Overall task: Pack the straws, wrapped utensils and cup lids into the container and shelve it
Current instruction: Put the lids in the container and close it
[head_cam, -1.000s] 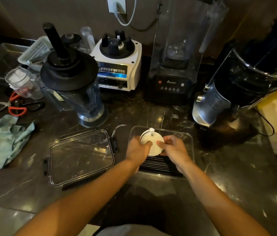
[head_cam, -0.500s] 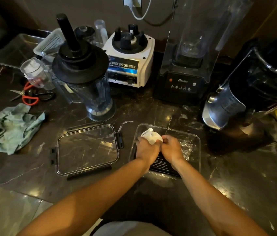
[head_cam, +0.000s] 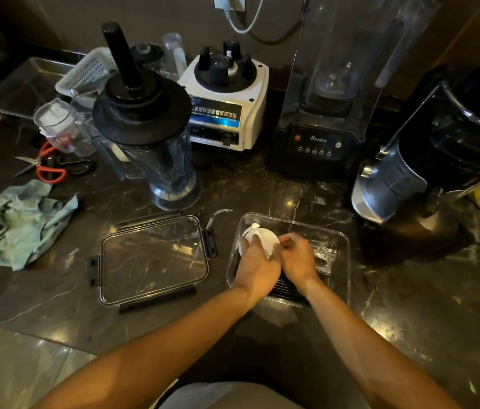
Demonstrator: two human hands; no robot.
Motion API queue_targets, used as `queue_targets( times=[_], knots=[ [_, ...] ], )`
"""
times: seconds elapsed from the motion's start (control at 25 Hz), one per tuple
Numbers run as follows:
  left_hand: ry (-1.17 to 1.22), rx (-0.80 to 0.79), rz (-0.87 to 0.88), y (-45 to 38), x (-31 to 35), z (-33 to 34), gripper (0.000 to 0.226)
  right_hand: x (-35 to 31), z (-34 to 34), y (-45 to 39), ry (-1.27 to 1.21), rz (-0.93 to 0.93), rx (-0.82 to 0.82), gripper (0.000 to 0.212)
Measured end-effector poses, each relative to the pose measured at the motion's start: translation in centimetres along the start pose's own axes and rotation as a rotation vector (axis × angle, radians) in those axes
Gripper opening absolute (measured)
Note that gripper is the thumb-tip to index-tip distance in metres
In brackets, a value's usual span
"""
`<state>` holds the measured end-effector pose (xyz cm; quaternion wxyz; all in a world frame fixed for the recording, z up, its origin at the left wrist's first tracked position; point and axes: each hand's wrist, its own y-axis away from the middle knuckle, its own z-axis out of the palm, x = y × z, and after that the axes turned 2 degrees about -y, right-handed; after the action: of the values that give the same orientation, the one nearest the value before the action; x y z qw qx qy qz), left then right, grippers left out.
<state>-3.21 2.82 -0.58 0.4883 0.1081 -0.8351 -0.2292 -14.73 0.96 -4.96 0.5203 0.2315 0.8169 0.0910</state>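
Observation:
A clear plastic container (head_cam: pixel 342 246) stands on the dark marble counter in front of me. Both hands reach down into it. My left hand (head_cam: pixel 257 268) and my right hand (head_cam: pixel 297 258) together hold a stack of white cup lids (head_cam: pixel 262 236) against the container's far left corner. Black straws (head_cam: pixel 287 289) lie along the container's near side, partly hidden under my wrists. Clear-wrapped utensils (head_cam: pixel 324 255) lie at the right inside it. The container's clear lid (head_cam: pixel 153 261) with black latches lies flat to the left.
Behind the container stand a blender jar with a black tamper (head_cam: pixel 150 137), a white blender base (head_cam: pixel 227 104), a covered black blender (head_cam: pixel 324 93) and a juicer (head_cam: pixel 427 154). A green cloth (head_cam: pixel 17 222) and orange scissors (head_cam: pixel 50 168) lie at left.
The lids have gone from above the container down into its far left corner, both hands following. The camera has leaned closer and shifted.

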Motion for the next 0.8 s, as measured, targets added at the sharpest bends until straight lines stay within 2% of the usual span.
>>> queue_targets(
  times=[0.16,0.28,0.4,0.48,0.56,0.64,0.8],
  knots=[
    [-0.023,-0.024,-0.019,0.1,-0.2,-0.7,0.055,0.0,0.1,0.5,0.000,-0.005,-0.016,0.018],
    [-0.059,-0.022,0.065,-0.2,-0.5,-1.0,0.058,0.2,0.3,0.4,-0.037,0.006,0.002,0.017],
    [-0.163,-0.044,0.140,-0.5,-0.9,-1.3,0.055,0.3,0.2,0.3,0.053,-0.008,0.029,0.012],
    [-0.262,-0.063,0.186,-0.4,-1.5,-1.6,0.058,0.2,-0.6,0.8,0.192,-0.058,0.075,0.018],
    [-0.357,-0.067,0.239,-0.5,-2.2,-1.9,0.063,0.6,-2.0,1.1,0.503,-0.142,0.096,0.031],
    [-0.478,-0.060,0.311,-0.7,-2.9,-1.9,0.067,1.2,-3.3,1.2,0.789,-0.163,0.036,0.041],
    [-0.831,-0.042,0.418,-1.6,-3.2,-1.3,0.068,1.9,-4.4,1.0,0.979,-0.150,-0.042,0.040]
  ],
)
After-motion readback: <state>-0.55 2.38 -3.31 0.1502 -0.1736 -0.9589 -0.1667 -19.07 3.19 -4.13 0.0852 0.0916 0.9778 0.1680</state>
